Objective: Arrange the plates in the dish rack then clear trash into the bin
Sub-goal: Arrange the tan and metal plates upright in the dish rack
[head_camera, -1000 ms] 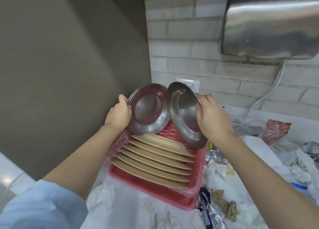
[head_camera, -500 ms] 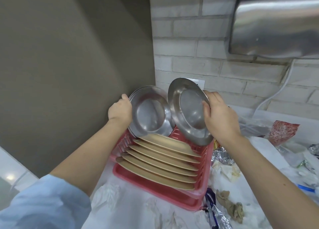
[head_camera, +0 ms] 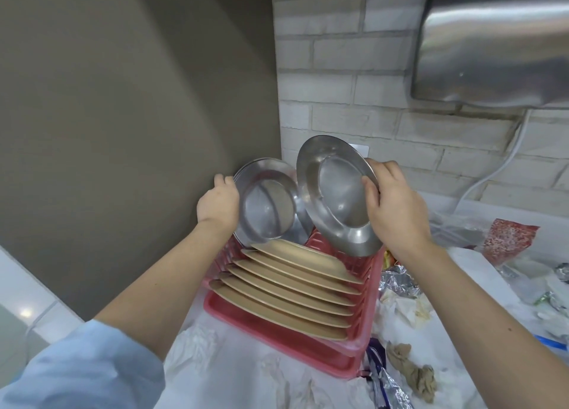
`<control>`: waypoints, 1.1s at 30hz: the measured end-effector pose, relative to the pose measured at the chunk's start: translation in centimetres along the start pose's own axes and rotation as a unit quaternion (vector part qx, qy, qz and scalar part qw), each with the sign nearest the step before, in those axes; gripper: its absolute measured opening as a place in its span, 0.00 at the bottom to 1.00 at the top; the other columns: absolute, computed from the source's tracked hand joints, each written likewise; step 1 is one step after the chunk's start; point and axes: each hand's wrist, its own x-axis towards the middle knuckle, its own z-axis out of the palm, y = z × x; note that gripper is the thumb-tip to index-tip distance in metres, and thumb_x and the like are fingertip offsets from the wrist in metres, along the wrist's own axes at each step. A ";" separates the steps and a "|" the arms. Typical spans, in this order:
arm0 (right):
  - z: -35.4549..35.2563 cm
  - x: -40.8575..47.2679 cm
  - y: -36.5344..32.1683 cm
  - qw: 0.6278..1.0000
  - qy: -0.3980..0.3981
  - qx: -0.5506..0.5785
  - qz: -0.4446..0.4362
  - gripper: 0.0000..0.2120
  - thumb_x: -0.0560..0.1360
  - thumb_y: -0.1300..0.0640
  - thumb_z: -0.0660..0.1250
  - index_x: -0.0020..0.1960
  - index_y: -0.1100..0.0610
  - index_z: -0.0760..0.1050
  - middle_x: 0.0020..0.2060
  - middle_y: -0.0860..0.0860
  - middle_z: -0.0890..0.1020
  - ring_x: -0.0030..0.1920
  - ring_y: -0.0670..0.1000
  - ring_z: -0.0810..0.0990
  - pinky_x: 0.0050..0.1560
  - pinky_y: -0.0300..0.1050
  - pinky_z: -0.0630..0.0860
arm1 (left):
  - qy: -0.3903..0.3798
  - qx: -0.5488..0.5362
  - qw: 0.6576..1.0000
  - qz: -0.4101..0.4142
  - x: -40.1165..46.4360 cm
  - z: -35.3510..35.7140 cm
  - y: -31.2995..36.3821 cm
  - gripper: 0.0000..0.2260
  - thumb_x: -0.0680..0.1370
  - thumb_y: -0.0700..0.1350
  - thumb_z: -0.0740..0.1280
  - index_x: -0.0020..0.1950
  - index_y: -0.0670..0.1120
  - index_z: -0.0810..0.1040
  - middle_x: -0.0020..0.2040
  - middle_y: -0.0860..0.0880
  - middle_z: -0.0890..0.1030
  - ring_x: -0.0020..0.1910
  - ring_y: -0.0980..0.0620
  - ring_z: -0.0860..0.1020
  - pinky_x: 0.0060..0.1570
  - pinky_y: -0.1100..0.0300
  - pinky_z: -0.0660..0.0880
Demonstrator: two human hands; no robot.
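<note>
While 6 tan plates fill rack, foil, tissues beside.

Left arm: light blue sleeve pushed up past elbow, lower left of frame, forearm bare. Right arm: bare, no sleeve visible. Hands ungloved

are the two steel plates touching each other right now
Cannot tell. In the head view the right plate overlaps the left plate where their rims meet, so neither contact nor a gap shows.
</note>
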 end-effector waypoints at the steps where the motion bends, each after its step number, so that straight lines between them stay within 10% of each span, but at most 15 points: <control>1: 0.0 0.1 0.1 1.000 0.003 0.002 -0.002 0.16 0.82 0.51 0.54 0.69 0.48 0.69 0.58 0.50 0.74 0.48 0.62 0.79 0.44 0.53 0.75 | -0.002 -0.001 1.000 -0.002 -0.1 -0.1 0.0 0.21 0.75 0.30 0.64 0.67 0.39 0.67 0.70 0.39 0.63 0.51 0.36 0.81 0.39 0.52 0.68; 22: 0.1 -0.5 -0.3 0.996 0.008 0.000 -0.093 0.12 0.80 0.51 0.61 0.62 0.42 0.74 0.50 0.41 0.82 0.51 0.52 0.79 0.41 0.43 0.69 | 0.018 -0.058 0.996 0.063 1.0 -0.6 0.5 0.26 0.78 0.54 0.68 0.72 0.47 0.66 0.66 0.45 0.69 0.64 0.44 0.72 0.55 0.49 0.73; 27: 1.3 -1.1 -0.7 0.994 -0.015 -0.001 -0.110 0.11 0.79 0.51 0.62 0.60 0.41 0.75 0.49 0.40 0.82 0.50 0.50 0.79 0.42 0.47 0.77 | 0.040 -0.287 0.934 0.210 0.3 -1.3 1.6 0.17 0.72 0.56 0.74 0.58 0.56 0.73 0.51 0.62 0.76 0.45 0.66 0.74 0.44 0.67 0.70; 33: 2.5 -1.4 0.1 0.996 -0.033 0.002 -0.085 0.09 0.77 0.46 0.65 0.57 0.40 0.79 0.47 0.40 0.82 0.50 0.48 0.77 0.40 0.42 0.71 | 0.090 -0.231 0.940 0.234 0.2 -0.6 2.1 0.08 0.74 0.52 0.73 0.46 0.49 0.80 0.47 0.53 0.77 0.43 0.52 0.75 0.45 0.56 0.74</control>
